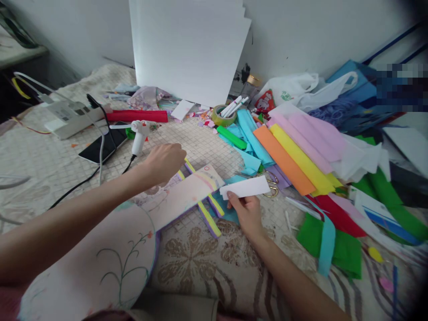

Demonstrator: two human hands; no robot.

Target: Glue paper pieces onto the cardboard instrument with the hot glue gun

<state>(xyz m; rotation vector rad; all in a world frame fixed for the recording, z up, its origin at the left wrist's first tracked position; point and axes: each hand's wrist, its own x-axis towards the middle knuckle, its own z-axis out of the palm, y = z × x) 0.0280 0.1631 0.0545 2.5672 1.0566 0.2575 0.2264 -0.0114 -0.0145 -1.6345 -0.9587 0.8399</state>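
A lute-shaped craft [120, 249] with a round body, drawn flowers and a long neck lies in front of me, reaching under my left forearm. Yellow and purple pegs [209, 220] stick out from both sides of its neck. My left hand [166, 163] hovers by the far pegs with fingers curled; whatever they may hold is hidden. Between thumb and fingers, my right hand [249, 214] grips a white paper strip [247, 187], right of the neck's end. Gold-handled scissors [273, 191] lie just beyond that strip, partly covered.
A white glue gun [140, 136] stands behind my left hand, near a phone [100, 149] and a power strip [72, 118] with cables. Folded coloured crepe paper [284, 158] piles up at right. A tape roll [222, 117] holds several pens. White boards [187, 49] lean on the wall.
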